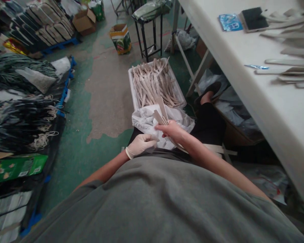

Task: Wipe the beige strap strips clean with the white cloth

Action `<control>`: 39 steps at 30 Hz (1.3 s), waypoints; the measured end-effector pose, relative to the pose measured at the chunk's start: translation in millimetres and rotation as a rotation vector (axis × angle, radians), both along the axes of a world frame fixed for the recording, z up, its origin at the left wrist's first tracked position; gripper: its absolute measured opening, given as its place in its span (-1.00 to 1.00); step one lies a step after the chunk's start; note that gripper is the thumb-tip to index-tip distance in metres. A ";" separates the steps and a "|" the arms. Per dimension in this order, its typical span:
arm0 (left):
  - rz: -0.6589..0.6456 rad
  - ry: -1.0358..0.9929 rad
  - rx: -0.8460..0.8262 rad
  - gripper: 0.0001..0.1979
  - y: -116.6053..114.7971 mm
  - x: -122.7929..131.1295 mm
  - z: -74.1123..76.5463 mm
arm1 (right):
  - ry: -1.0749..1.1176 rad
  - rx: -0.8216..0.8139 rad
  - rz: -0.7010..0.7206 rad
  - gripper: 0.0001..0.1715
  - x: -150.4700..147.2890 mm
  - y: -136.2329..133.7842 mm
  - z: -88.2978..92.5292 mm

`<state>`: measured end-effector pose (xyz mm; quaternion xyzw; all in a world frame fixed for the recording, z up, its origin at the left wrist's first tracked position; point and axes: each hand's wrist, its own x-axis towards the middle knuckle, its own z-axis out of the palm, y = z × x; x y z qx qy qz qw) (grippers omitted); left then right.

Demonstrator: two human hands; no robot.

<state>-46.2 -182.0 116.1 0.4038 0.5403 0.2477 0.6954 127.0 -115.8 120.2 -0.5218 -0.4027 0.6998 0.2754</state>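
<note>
My right hand is closed round several flat beige strips, whose ends fan out above the fingers; their long tails run back under my forearm. Just to the left, my left hand wears a pale glove, its fingers curled together near the lap; whether they pinch anything is too small to tell. A white plastic bag lies across my thighs beneath both hands. Beyond it stands a white crate filled with similar beige strips.
At right a white table bears more strips, a dark phone-like object and a blue packet. A black stool and a carton stand ahead. Bundled straps lie on the left.
</note>
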 end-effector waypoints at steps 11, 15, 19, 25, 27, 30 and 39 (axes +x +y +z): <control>-0.203 0.024 0.109 -0.71 21.0 1.0 11.3 | -0.253 0.374 -0.071 -0.83 2.4 30.5 39.8; -0.218 -0.011 0.042 -0.69 23.0 3.9 15.8 | -0.224 0.366 -0.094 -0.78 -0.9 29.9 37.9; -0.049 -0.178 -0.039 -0.66 37.8 -13.9 45.2 | -0.092 0.254 -0.006 -0.65 5.6 25.9 28.8; 0.481 -0.216 0.268 -0.59 91.8 -77.1 152.7 | 0.140 0.007 0.120 -0.45 13.2 7.0 4.5; 0.603 -0.292 0.418 -0.48 109.9 -101.3 189.2 | 0.180 -0.016 0.109 -0.42 13.2 1.0 -1.0; 0.760 -0.349 0.609 -0.36 132.9 -137.0 219.3 | 0.201 0.004 0.097 -0.36 13.6 -6.8 -3.6; 0.870 -0.433 -0.060 -0.72 105.6 -116.7 53.9 | 0.084 0.025 0.124 -0.44 12.4 -24.0 -11.2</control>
